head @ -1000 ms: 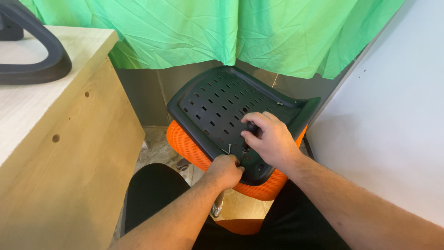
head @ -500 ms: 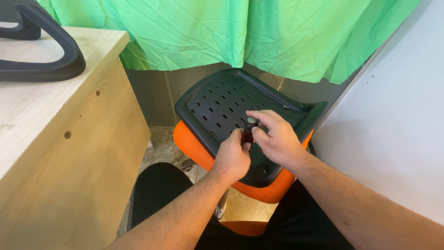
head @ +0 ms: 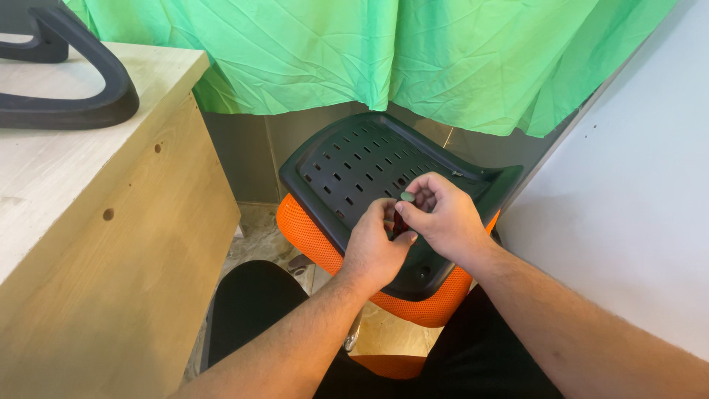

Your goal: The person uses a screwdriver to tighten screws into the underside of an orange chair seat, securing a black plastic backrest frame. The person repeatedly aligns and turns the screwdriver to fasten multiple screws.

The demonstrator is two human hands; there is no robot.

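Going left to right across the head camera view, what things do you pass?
Black curved armrest on the wooden cabinet → left hand → right hand, both over the black perforated chair plate → white wall.

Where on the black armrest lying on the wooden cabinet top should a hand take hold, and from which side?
Best guess: grip the black armrest on its curved bar near the bend, coming down from above. The bar looks slim and rounded enough for fingers to wrap, it lies flat on the wooden cabinet, and the open loop inside the curve leaves room for fingers. Its far end is cut off by the picture edge.
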